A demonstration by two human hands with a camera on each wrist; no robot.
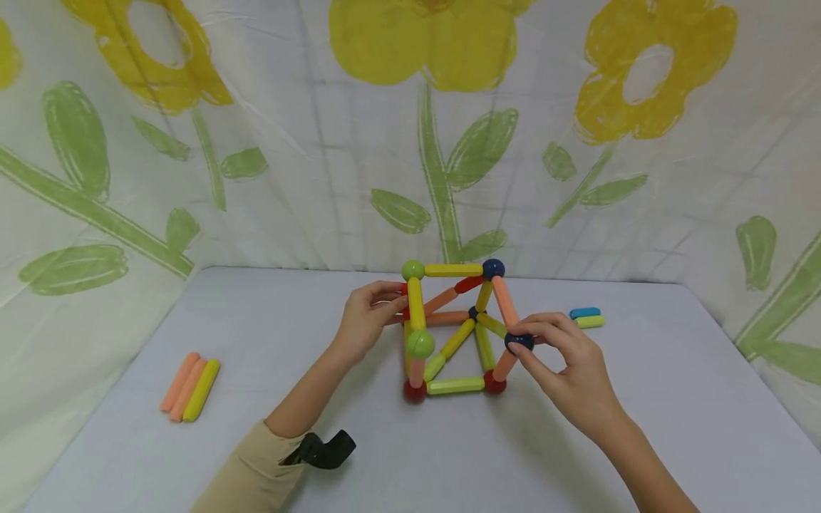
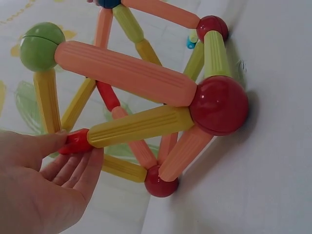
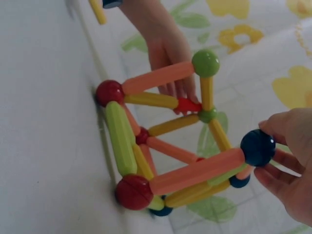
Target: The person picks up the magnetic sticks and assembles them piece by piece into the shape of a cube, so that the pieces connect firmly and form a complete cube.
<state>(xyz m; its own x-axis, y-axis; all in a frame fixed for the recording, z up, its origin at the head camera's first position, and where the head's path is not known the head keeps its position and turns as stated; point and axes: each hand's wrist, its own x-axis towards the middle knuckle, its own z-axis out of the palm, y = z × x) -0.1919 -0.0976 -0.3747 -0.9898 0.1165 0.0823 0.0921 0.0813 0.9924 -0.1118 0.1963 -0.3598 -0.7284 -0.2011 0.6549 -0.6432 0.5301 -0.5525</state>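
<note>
A box-shaped frame of magnetic rods and balls stands mid-table, with red balls [image 1: 415, 392] at its near bottom corners. Green balls [image 1: 421, 343] top its left side. My left hand [image 1: 362, 324] pinches a short red rod [image 2: 75, 141] between thumb and fingers; it lines up with the end of a yellow rod [image 2: 141, 126] slanting from a red ball [image 2: 219, 105]. At the near right top corner, my right hand [image 1: 571, 374] grips a dark blue ball [image 3: 258, 147], which an orange rod [image 3: 197, 170] joins to the red ball below.
Two orange rods [image 1: 179, 382] and a yellow rod [image 1: 202, 390] lie side by side at the table's left. Behind my right hand are a short blue rod [image 1: 585, 313] and a lime rod [image 1: 590, 321]. A flower-printed curtain [image 1: 288, 178] hangs along the far edge.
</note>
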